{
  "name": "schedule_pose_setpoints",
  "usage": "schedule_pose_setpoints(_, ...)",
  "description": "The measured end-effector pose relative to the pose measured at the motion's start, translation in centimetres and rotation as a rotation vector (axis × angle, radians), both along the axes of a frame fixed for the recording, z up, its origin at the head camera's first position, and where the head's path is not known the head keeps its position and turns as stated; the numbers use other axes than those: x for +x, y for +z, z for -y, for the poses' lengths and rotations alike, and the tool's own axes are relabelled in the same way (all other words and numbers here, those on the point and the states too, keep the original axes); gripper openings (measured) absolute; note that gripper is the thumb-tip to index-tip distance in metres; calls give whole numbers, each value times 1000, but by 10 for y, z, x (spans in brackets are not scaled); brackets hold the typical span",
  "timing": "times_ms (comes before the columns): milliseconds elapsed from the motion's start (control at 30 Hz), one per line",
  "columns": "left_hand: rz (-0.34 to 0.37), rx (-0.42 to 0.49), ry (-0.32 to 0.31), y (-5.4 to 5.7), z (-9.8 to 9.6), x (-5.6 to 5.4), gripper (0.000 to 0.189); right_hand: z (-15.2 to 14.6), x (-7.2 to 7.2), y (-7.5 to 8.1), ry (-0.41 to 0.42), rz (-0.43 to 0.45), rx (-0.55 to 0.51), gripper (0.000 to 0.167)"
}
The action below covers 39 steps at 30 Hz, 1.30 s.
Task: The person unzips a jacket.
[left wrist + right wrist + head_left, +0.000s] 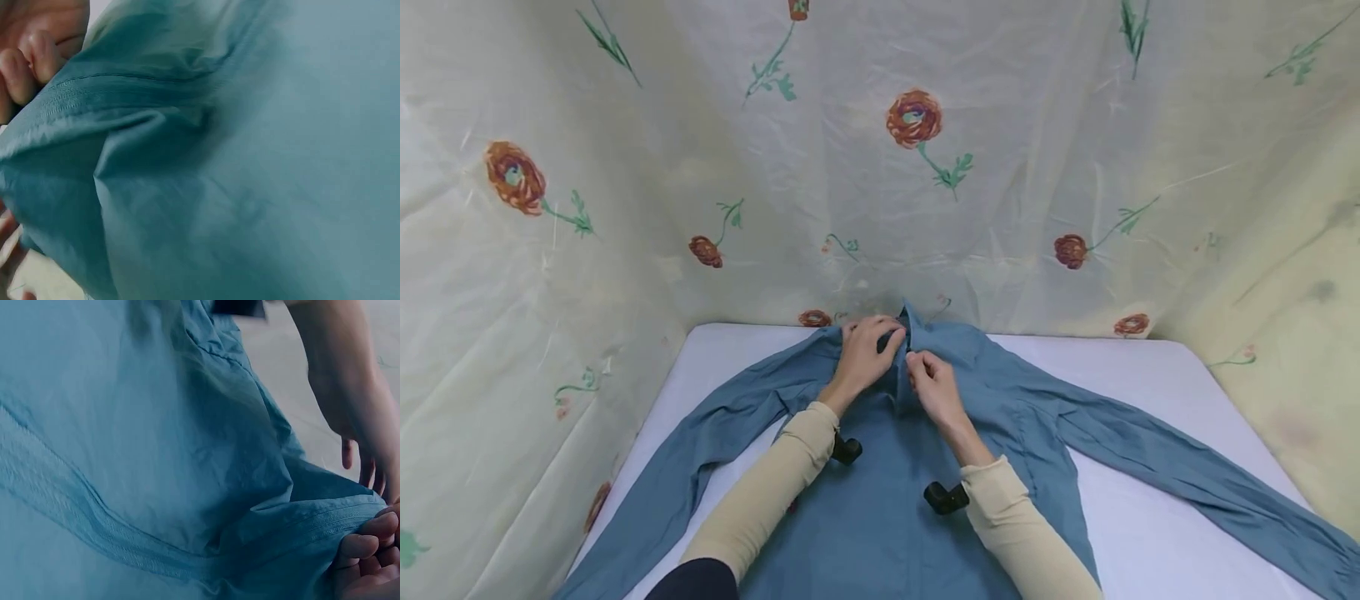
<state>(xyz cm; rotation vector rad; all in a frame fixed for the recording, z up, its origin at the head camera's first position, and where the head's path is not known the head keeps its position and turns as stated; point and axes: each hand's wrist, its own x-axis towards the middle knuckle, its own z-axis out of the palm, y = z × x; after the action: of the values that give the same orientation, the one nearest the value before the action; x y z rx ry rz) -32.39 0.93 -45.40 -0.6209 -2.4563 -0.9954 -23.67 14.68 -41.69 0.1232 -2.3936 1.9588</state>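
Note:
A blue long-sleeved jacket (865,517) lies spread with its front up and its collar at the far end. At the collar, my left hand (867,354) has its fingers bent over the left side, thumb and index finger meeting at the cloth edge. My right hand (934,385) pinches the front edge just below the collar, a small dark bit showing at its fingertips. In the right wrist view, a stitched front strip (112,531) runs toward the curled fingers (359,547) of that hand. Folds of cloth (150,137) partly hide both hands in the left wrist view.
The jacket rests on a white-covered table (1135,492). Pale flowered curtains (1000,208) hang along the back and both sides, close to the table's far edge. Black wrist cameras (945,497) sit on the forearms, low over the jacket front.

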Motion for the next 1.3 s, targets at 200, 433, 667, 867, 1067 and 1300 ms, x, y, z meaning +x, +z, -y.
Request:
schedule_pose_setpoints(200,262,99,-190,-5,9,9,37,-4,-10,-6,-10,-18,-20,40)
schedule_pose_setpoints(433,667,407,-176,-5,1,10,40,-3,-20,-32,-35,-32,23,40)
schedule_pose_setpoints(667,696,558,-130,-6,-3,7,33,0,-14,-25,-21,-7,10,39)
schedule_pose_setpoints(867,713,633,-42,-6,-8,8,33,6,-3,-7,-9,-18,43,37)
schedule_pose_setpoints(1067,697,651,-29,-7,-11,10,32,5,1,-10,-7,-36,41,37)
schedule_pose_setpoints(1300,650,658,8,-4,-13,9,30,2,-11,-32,-28,-60,38,40)
